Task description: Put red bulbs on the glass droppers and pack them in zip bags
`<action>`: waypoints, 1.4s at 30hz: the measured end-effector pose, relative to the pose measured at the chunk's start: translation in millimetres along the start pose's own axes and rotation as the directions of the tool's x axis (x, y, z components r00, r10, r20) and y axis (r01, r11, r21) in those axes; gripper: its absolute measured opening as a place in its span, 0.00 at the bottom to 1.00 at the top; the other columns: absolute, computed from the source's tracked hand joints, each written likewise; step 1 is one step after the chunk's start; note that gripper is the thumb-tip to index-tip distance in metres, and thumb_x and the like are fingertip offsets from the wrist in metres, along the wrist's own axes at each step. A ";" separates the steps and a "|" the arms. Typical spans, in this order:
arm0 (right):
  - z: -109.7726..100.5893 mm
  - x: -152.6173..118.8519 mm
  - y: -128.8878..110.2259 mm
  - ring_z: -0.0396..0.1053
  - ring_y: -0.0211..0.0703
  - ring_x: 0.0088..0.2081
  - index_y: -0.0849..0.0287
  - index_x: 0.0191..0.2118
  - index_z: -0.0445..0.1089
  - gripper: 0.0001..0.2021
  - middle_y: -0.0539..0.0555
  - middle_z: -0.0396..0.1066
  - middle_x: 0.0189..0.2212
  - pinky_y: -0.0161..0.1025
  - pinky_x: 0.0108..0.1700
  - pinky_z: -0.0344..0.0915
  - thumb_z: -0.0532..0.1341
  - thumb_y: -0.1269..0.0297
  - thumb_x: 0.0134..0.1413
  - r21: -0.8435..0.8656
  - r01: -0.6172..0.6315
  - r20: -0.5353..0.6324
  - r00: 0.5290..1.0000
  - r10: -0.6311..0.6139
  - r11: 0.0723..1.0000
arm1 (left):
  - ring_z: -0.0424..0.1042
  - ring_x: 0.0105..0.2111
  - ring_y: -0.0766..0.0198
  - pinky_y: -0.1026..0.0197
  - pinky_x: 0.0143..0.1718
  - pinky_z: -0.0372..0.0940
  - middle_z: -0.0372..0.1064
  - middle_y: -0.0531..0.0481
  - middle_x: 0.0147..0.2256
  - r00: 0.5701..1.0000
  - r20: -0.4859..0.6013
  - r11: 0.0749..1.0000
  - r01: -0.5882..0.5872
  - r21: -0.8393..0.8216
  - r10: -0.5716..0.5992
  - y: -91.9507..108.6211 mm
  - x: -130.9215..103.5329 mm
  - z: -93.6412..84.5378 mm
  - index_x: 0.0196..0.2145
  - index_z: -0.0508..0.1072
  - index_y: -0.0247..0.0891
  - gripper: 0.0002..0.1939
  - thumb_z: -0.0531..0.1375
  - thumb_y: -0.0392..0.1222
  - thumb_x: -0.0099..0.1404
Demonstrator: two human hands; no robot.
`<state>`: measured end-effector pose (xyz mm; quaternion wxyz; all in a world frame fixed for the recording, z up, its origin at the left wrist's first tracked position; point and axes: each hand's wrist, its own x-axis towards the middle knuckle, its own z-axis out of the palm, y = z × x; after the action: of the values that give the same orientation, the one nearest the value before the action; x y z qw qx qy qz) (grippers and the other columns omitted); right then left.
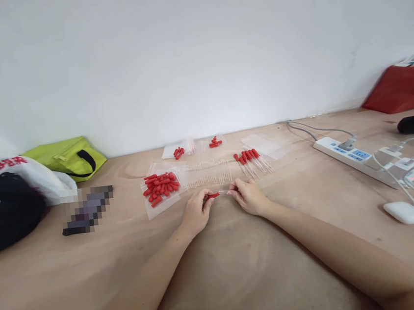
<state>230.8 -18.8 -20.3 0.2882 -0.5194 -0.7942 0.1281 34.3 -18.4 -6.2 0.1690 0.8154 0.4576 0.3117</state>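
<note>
My left hand is closed on a red rubber bulb, whose end sticks out past the fingertips. Facing it, my right hand pinches a thin pale tube that lies in line with the bulb. One end of the tube meets the bulb's end; whether it sits inside I cannot tell. Beyond my left hand, a pile of red bulbs rests on a clear plastic bag. A row of loose thin tubes lies behind both hands. Several tubes with red bulbs on them lie side by side beyond my right hand.
Small groups of red bulbs lie near the wall, with clear bags to the right. A power strip with cables and a white charger are on the right. Bags, including a green one, and a blurred-out dark object occupy the left.
</note>
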 end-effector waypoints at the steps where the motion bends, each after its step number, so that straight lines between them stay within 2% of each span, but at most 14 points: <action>1: -0.3 -0.3 -1.2 0.65 0.37 0.30 0.59 0.33 0.58 0.06 0.50 0.69 0.29 0.37 0.37 0.50 0.48 0.63 0.58 -0.008 0.004 0.005 1.000 -0.004 1.000 | 0.67 0.34 0.62 0.59 0.35 0.62 0.68 0.49 0.33 1.000 0.003 1.000 -0.001 -0.004 0.001 0.0 0.0 0.2 0.35 0.66 0.39 0.05 0.51 0.36 0.60; 6: -1.9 -0.3 -3.0 0.65 0.36 0.30 0.58 0.32 0.59 0.07 0.48 0.69 0.28 0.37 0.39 0.49 0.50 0.62 0.57 0.014 0.030 0.026 0.999 -0.030 0.999 | 0.68 0.34 0.63 0.59 0.36 0.62 0.69 0.50 0.33 1.000 0.026 0.999 0.002 -0.044 -0.001 -0.1 -0.4 -0.9 0.36 0.67 0.39 0.07 0.51 0.36 0.60; 10: -3.0 1.0 -1.6 0.65 0.35 0.31 0.58 0.30 0.61 0.07 0.48 0.69 0.28 0.37 0.40 0.50 0.51 0.63 0.56 0.113 0.075 0.022 0.997 -0.078 0.991 | 0.68 0.36 0.62 0.58 0.38 0.62 0.70 0.49 0.34 0.998 0.042 0.996 -0.053 -0.066 0.055 2.9 0.1 -3.3 0.36 0.69 0.39 0.08 0.52 0.37 0.61; 15: -6.4 1.9 -1.5 0.65 0.36 0.33 0.59 0.30 0.63 0.07 0.50 0.69 0.29 0.36 0.39 0.53 0.51 0.65 0.56 0.220 0.128 0.067 0.987 -0.146 0.967 | 0.68 0.33 0.63 0.59 0.37 0.62 0.70 0.50 0.31 0.996 0.049 0.994 -0.071 -0.085 0.075 5.5 1.4 -5.2 0.33 0.71 0.39 0.08 0.52 0.38 0.61; 21: -8.2 2.3 -1.5 0.66 0.37 0.34 0.58 0.31 0.67 0.08 0.50 0.71 0.30 0.39 0.42 0.53 0.52 0.67 0.55 0.263 0.121 0.097 0.984 -0.151 0.957 | 0.67 0.32 0.64 0.60 0.36 0.62 0.68 0.49 0.30 0.995 0.043 0.992 -0.083 -0.095 0.087 4.9 -1.0 -4.5 0.32 0.73 0.39 0.10 0.51 0.38 0.61; 26: -8.6 3.6 -0.4 0.66 0.36 0.32 0.56 0.31 0.70 0.08 0.49 0.72 0.30 0.40 0.43 0.50 0.54 0.65 0.55 0.221 0.117 0.081 0.987 -0.138 0.968 | 0.66 0.32 0.63 0.59 0.36 0.60 0.69 0.49 0.30 0.991 0.032 0.992 -0.128 -0.005 0.128 5.5 -2.6 -4.1 0.32 0.73 0.40 0.09 0.52 0.38 0.61; 30: -9.4 3.7 2.1 0.66 0.35 0.31 0.55 0.33 0.70 0.09 0.49 0.72 0.31 0.39 0.42 0.48 0.53 0.63 0.55 0.173 0.207 0.091 0.970 -0.225 0.963 | 0.66 0.32 0.63 0.59 0.37 0.58 0.69 0.51 0.29 0.982 0.069 0.984 -0.177 0.020 0.175 6.1 -2.2 -4.7 0.31 0.73 0.41 0.09 0.53 0.37 0.61; 33: -10.1 2.8 1.9 0.66 0.35 0.32 0.55 0.34 0.70 0.10 0.49 0.72 0.31 0.38 0.41 0.47 0.52 0.63 0.56 0.123 0.251 0.073 0.963 -0.261 0.960 | 0.66 0.32 0.64 0.59 0.37 0.58 0.69 0.51 0.28 0.982 0.081 0.985 -0.172 0.030 0.169 6.1 -2.1 -5.1 0.31 0.73 0.41 0.09 0.53 0.37 0.61; 38: -9.7 -0.9 -2.3 0.65 0.35 0.29 0.56 0.33 0.70 0.11 0.49 0.72 0.30 0.38 0.38 0.45 0.51 0.63 0.57 0.013 0.250 0.023 0.968 -0.250 0.968 | 0.67 0.30 0.64 0.59 0.36 0.57 0.69 0.51 0.27 0.985 0.047 0.985 -0.166 0.056 0.163 6.6 -2.7 -6.1 0.31 0.73 0.40 0.08 0.53 0.39 0.61; 42: -7.7 -3.3 -3.5 0.64 0.33 0.27 0.56 0.33 0.69 0.11 0.48 0.72 0.29 0.37 0.37 0.44 0.50 0.64 0.57 0.018 0.235 0.019 0.972 -0.235 0.972 | 0.66 0.28 0.66 0.60 0.35 0.58 0.69 0.52 0.26 0.979 -0.004 0.979 -0.203 0.023 0.203 6.3 -3.1 -6.0 0.30 0.72 0.39 0.08 0.54 0.40 0.61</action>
<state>233.7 -23.9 -13.5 0.2970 -0.4181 -0.8521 0.1045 33.2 -24.4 0.8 0.1257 0.8588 0.3759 0.3247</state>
